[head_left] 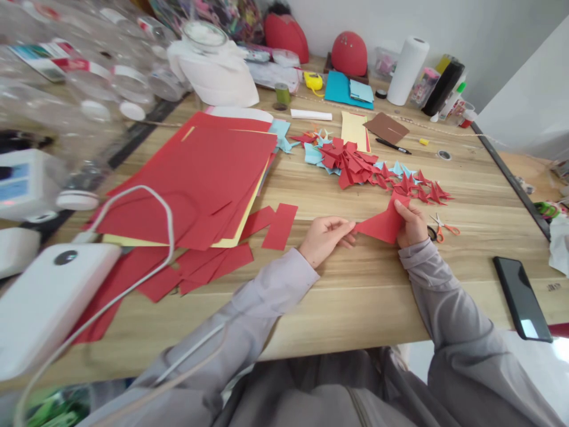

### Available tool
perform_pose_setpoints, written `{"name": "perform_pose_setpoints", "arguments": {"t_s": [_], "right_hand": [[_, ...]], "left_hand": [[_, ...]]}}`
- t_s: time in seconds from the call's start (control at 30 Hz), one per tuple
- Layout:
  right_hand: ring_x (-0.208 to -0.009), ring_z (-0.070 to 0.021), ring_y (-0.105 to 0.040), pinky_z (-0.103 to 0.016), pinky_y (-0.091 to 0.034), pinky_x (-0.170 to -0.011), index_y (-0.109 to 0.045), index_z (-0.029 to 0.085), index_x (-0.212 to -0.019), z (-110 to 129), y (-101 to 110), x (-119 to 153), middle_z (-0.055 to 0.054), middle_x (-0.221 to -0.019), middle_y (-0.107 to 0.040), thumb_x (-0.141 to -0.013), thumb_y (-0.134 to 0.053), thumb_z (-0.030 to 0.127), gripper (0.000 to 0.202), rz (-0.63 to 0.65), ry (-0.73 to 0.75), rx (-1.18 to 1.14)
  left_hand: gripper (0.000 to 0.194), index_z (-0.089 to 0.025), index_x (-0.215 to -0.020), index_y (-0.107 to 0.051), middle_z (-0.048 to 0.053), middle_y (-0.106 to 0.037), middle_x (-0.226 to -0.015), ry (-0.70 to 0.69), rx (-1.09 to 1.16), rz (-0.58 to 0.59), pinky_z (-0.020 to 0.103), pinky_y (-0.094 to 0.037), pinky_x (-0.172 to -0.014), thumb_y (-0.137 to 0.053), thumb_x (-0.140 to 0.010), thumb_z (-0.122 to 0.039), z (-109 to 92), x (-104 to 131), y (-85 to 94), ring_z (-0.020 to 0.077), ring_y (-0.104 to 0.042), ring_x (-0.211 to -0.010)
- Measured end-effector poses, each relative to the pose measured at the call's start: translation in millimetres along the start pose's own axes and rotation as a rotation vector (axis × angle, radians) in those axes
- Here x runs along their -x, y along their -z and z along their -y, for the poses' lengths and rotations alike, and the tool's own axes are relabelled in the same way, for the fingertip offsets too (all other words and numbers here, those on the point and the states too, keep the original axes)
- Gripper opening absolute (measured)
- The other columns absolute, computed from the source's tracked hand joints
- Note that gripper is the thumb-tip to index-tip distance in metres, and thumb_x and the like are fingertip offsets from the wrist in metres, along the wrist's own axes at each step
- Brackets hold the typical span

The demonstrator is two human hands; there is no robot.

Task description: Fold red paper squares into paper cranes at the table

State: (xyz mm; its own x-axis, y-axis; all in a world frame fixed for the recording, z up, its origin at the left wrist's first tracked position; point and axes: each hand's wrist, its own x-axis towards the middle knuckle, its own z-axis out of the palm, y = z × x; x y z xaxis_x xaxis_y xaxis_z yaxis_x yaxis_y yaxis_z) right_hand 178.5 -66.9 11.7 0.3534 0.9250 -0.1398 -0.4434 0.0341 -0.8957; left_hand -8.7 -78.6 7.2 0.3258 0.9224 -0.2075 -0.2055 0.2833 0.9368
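Above the front part of the table, both hands hold one piece of folded red paper [380,224]. My left hand [328,237] pinches its pointed left corner between thumb and fingers. My right hand [412,222] grips the wider right side, thumb on top. Just beyond the paper lie folded red paper pieces [351,163], several with pointed tips, mixed with light blue ones [313,154]. A pair of orange-handled scissors [440,228] rests right of my right hand. Cut red paper strips [280,226] lie left of my left hand.
A stack of red sheets [213,172] covers the table's left side, crossed by a white cable [171,231] from a white power bank [57,302]. A phone [521,296] lies at the right edge. Plastic bottles [89,83] crowd the far left; a black pen [393,146] lies behind the folded pieces.
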Motion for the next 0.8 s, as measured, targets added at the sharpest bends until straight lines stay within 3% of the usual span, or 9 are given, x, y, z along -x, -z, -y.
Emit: {"name": "perform_pose_setpoints", "arguments": {"t_s": [0.2,0.47,0.63,0.8], "right_hand": [[-0.049,-0.0114,-0.057,-0.028,-0.054,-0.055,-0.067,0.018,-0.066,-1.1,3.1,-4.3,0.003,-0.057,-0.065,-0.052,-0.079,0.028,0.021,-0.054,0.019,-0.015],[-0.051,-0.013,-0.059,-0.029,-0.055,-0.057,-0.066,0.019,-0.066,-2.4,4.2,-6.2,0.003,-0.058,-0.065,-0.054,-0.079,0.028,0.02,-0.065,0.016,-0.009],[-0.05,-0.0109,-0.058,-0.026,-0.053,-0.054,-0.066,0.018,-0.067,-3.8,3.2,-4.1,0.003,-0.059,-0.065,-0.056,-0.078,0.031,0.021,-0.03,0.029,0.012],[-0.051,-0.0095,-0.058,-0.023,-0.051,-0.053,-0.067,0.018,-0.067,-2.6,0.7,-0.5,0.004,-0.059,-0.066,-0.053,-0.08,0.032,0.024,-0.002,0.019,0.009]], "left_hand": [[0.035,-0.009,-0.067,-0.063,0.008,-0.065,-0.07,0.004,0.057,0.021,0.027,-0.052,-0.051,-0.064,-0.068,-0.044,0.0,-0.8,1.7,0.0143,-0.061,-0.056],[0.025,-0.014,-0.054,-0.052,-0.002,-0.055,-0.047,-0.156,-0.237,-0.008,0.02,-0.039,-0.043,-0.074,-0.057,-0.025,-4.6,6.1,-1.0,0.0072,-0.05,-0.041],[0.024,-0.016,-0.07,-0.052,-0.004,-0.055,-0.058,-0.262,-0.15,-0.046,0.019,-0.042,-0.045,-0.072,-0.056,-0.018,-2.4,4.9,0.2,0.0064,-0.051,-0.046],[0.028,-0.017,-0.066,-0.046,-0.008,-0.046,-0.052,-0.269,-0.071,-0.182,0.021,-0.044,-0.045,-0.071,-0.063,-0.029,-2.8,1.3,1.6,0.0061,-0.047,-0.041]]}}
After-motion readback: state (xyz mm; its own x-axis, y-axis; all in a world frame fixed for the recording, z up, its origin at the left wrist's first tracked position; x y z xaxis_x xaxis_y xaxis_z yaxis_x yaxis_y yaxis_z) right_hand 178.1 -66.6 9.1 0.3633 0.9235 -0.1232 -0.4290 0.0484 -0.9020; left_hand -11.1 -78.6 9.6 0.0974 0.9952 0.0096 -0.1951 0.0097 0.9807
